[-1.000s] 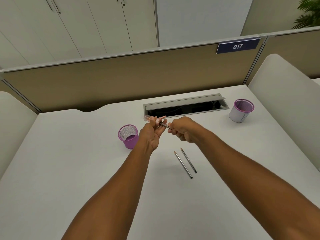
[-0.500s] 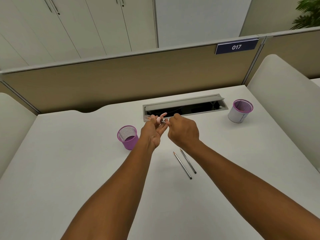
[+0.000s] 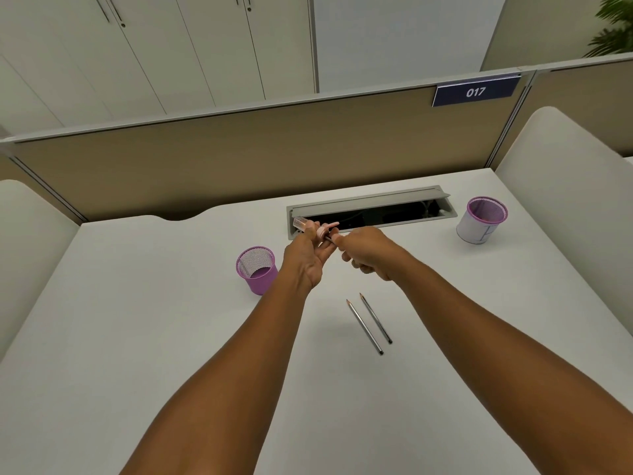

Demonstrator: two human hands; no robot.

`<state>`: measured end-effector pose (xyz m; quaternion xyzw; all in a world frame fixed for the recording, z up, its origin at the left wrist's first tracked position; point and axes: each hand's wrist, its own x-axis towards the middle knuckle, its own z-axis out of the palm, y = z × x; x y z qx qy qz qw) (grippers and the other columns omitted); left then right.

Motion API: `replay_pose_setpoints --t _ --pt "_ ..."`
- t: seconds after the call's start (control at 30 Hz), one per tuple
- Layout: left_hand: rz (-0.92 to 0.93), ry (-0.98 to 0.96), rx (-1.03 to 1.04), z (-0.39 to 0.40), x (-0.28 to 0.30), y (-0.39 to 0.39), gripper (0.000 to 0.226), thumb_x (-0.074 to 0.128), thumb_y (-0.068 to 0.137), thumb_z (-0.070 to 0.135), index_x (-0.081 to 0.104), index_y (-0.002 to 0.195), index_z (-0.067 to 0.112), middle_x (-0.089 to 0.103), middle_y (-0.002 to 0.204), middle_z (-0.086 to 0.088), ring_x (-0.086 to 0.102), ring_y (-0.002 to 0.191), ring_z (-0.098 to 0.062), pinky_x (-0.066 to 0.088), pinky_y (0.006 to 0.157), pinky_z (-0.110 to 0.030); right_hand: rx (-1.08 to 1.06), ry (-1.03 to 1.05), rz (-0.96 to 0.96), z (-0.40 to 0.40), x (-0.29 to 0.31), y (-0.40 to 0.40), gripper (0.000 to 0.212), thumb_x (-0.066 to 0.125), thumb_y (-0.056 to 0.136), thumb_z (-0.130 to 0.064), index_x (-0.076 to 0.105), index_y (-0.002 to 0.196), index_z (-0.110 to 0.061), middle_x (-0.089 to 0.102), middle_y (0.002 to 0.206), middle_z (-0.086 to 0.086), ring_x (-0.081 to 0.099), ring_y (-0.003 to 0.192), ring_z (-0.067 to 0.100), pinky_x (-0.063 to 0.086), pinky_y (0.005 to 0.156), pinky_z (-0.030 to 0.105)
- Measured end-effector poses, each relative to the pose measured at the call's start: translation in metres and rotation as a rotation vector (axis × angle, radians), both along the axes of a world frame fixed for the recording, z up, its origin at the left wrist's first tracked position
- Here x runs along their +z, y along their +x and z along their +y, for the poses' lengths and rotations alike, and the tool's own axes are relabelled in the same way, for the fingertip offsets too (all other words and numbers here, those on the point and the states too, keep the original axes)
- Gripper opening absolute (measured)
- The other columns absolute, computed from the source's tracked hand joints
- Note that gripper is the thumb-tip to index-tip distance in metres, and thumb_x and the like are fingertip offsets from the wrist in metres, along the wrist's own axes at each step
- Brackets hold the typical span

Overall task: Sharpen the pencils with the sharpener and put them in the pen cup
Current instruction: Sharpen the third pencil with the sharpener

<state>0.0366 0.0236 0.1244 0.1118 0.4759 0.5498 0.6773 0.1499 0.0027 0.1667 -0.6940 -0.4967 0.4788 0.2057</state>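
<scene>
The sharpener (image 3: pixel 317 230) is clamped in the left hand (image 3: pixel 306 256) above the desk (image 3: pixel 137 337), while a pencil (image 3: pixel 329 238) is pinched in the right hand's (image 3: pixel 368 252) grip and fed in, probably for twisting. Two pencils (image 3: pixel 370 323) are left near, and the cup (image 3: pixel 257 270) is kept just beside the left hand, probably for easy dropping.

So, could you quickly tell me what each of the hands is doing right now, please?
Left hand: closed, holding the pink sharpener.
Right hand: closed, holding a pencil whose tip is at the sharpener.
</scene>
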Motion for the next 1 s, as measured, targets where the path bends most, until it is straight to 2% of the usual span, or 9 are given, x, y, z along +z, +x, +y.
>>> replay_pose_setpoints --t 0.1,0.23,0.33,0.4,0.53,0.6,0.73,0.87,1.0 --pt "-0.006 -0.015 0.034 0.001 -0.001 -0.003 0.029 0.05 0.1 0.022 0.053 0.12 0.002 0.067 0.096 -0.016 0.07 0.078 -0.024 0.061 0.061 -0.036 0.14 0.346 -0.411 -0.003 -0.013 0.001 0.023 0.054 0.093 -0.033 0.058 0.098 -0.011 0.058 0.088 0.004 0.053 0.076 0.02 0.042 0.063 0.031" --pt "-0.03 -0.015 0.027 -0.001 0.0 -0.002 0.022 0.049 0.101 0.02 0.053 0.116 0.005 0.067 0.097 -0.018 0.07 0.082 -0.027 0.057 0.077 -0.042 0.191 0.639 -0.744 -0.016 -0.024 -0.004 0.017 0.046 0.097 -0.023 0.059 0.1 -0.013 0.06 0.095 0.005 0.048 0.069 0.016 0.037 0.06 0.028" --pt "-0.048 -0.028 0.009 -0.003 0.001 0.0 0.023 0.047 0.102 0.018 0.051 0.121 0.005 0.067 0.101 -0.02 0.068 0.087 -0.031 0.055 0.083 -0.043 0.183 0.629 -0.75 -0.019 -0.024 -0.007 0.021 0.045 0.096 -0.022 0.063 0.098 -0.011 0.064 0.093 0.007 0.055 0.073 0.019 0.041 0.063 0.028" --pt "-0.058 -0.029 0.006 -0.005 0.0 0.0 0.021 0.044 0.103 0.016 0.048 0.121 0.006 0.068 0.096 -0.019 0.066 0.083 -0.031 0.053 0.084 -0.044 0.106 0.465 -0.663 -0.014 -0.017 -0.01 0.027 0.047 0.095 -0.029 0.065 0.09 -0.01 0.065 0.088 0.008 0.06 0.076 0.022 0.044 0.064 0.029" --pt "-0.041 -0.034 -0.005 -0.007 -0.003 -0.001 0.022 0.047 0.102 0.017 0.051 0.118 0.002 0.068 0.091 -0.018 0.068 0.083 -0.03 0.054 0.088 -0.046 -0.093 -0.074 0.006 0.0 0.007 -0.003 0.033 0.05 0.095 -0.03 0.064 0.078 -0.006 0.052 0.064 0.003 0.038 0.053 0.011 0.028 0.049 0.022" --pt "-0.025 -0.038 -0.004 -0.007 -0.002 -0.001 0.024 0.048 0.102 0.018 0.053 0.118 0.002 0.068 0.091 -0.017 0.068 0.086 -0.03 0.054 0.088 -0.046 -0.065 -0.156 0.078 0.001 0.008 0.002 0.034 0.048 0.097 -0.028 0.066 0.083 -0.002 0.051 0.067 0.005 0.034 0.053 0.01 0.027 0.049 0.022" --pt "-0.012 -0.043 0.005 -0.005 -0.001 -0.001 0.026 0.049 0.101 0.021 0.053 0.118 0.001 0.068 0.095 -0.018 0.069 0.085 -0.03 0.056 0.084 -0.046 0.052 0.057 -0.138 -0.001 -0.005 -0.001 0.032 0.053 0.094 -0.035 0.062 0.093 -0.004 0.057 0.078 0.007 0.045 0.061 0.014 0.036 0.052 0.025" --pt "-0.012 -0.033 0.001 -0.005 0.0 -0.003 0.022 0.045 0.103 0.017 0.049 0.122 0.008 0.066 0.112 -0.02 0.067 0.098 -0.031 0.053 0.093 -0.047 0.181 0.412 -0.527 -0.009 -0.015 0.0 0.016 0.057 0.092 -0.03 0.057 0.096 -0.014 0.056 0.085 0.002 0.053 0.074 0.017 0.042 0.063 0.029" --pt "-0.027 -0.034 -0.008 -0.007 0.003 -0.002 0.03 0.042 0.104 0.016 0.045 0.132 0.005 0.07 0.099 -0.017 0.067 0.099 -0.033 0.057 0.084 -0.045 0.213 0.554 -0.717 -0.02 -0.016 -0.004 0.015 0.052 0.094 -0.022 0.061 0.101 -0.012 0.064 0.092 0.005 0.052 0.072 0.016 0.038 0.064 0.026"
